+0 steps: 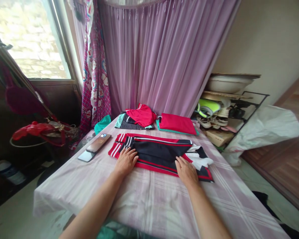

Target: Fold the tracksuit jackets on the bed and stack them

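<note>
A track jacket (pixel 156 150) in navy, red and white lies flat on the table, its sleeves folded in over the body. White stripes run across its red and navy ribbed parts at the left end, and a white collar area shows at the right. My left hand (pixel 126 161) rests on the jacket near the striped end, fingers stretched out. Toward the collar end, my right hand (pixel 186 170) lies flat on the lower edge, fingers also extended. Neither hand grips the cloth.
Behind the jacket lie a folded red-and-green garment (pixel 178 123) and a loose red, navy and mint clothes pile (pixel 139 116). Two phones (pixel 98 143) sit at the left edge of the tablecloth (pixel 149 199). A shoe rack (pixel 229 114) stands right; purple curtains (pixel 159 59) hang behind.
</note>
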Motion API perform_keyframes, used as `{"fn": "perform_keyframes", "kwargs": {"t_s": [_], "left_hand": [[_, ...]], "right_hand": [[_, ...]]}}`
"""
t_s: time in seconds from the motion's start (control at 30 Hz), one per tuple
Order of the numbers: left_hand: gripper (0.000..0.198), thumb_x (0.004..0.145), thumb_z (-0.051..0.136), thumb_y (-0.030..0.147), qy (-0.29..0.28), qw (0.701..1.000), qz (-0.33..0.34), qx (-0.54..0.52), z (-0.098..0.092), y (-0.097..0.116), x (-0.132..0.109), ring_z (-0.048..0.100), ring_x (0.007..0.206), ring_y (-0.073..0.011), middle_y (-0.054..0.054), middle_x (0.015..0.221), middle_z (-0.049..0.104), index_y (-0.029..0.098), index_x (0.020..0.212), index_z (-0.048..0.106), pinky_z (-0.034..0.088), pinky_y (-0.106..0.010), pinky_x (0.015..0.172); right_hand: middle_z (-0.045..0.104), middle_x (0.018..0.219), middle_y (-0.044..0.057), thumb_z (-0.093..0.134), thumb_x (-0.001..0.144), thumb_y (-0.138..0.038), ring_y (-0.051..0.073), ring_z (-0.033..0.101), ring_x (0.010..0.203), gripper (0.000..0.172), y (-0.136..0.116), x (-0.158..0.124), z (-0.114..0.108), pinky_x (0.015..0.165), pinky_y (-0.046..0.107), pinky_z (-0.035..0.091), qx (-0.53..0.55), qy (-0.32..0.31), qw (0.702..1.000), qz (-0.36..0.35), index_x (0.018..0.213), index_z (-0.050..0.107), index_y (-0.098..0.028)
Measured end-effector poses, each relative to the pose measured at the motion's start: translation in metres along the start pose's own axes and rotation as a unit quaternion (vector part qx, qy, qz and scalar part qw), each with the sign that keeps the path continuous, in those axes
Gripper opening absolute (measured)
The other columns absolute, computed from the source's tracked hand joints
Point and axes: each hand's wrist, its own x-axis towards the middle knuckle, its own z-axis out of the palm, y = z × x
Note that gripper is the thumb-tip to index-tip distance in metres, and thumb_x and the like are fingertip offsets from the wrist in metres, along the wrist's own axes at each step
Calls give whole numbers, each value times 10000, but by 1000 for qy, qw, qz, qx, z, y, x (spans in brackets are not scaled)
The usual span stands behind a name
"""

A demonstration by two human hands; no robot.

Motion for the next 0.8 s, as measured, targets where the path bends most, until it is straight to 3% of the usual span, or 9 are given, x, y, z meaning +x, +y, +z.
{"fn": "perform_keyframes", "kwargs": {"t_s": [0.8], "left_hand": [[428,995,337,375,5,1000,6,-3,-1,-4,2,501,1322,-263,-43,1297,673,254,1171,708,336,-504,1143]], "right_hand": [[637,1323,136,332,969,-339,245,607,1187,482,2,-1,4,1022,390,457,47,41,998,1,1285,643,-149]]}}
